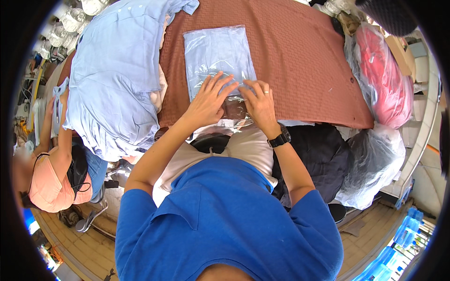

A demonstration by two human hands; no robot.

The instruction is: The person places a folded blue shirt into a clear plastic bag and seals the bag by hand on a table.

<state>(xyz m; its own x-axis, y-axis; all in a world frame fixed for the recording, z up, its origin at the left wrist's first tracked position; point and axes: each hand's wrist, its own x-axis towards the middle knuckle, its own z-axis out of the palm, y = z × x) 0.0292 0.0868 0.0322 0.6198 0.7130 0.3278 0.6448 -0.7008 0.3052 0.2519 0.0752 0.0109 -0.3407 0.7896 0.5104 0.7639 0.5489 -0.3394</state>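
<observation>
Head view: the clear bag (pixel 225 65), with folded blue cloth (pixel 213 44) inside, lies on the brown surface (pixel 300 61), right of the blue clothes (pixel 115 70). The left hand (pixel 208 100) rests upon the bag, its fingers loosely spread. The right hand (pixel 261 105) has bent fingers at the bag's right side; whether they grip it, I cannot tell.

At one bagged blue garment (pixel 215 49), one left hand (pixel 209 99), one right hand (pixel 260 107), one wristwatch (pixel 280 138) and one ring (pixel 266 92) were counted, plus one co-worker (pixel 55 180).
</observation>
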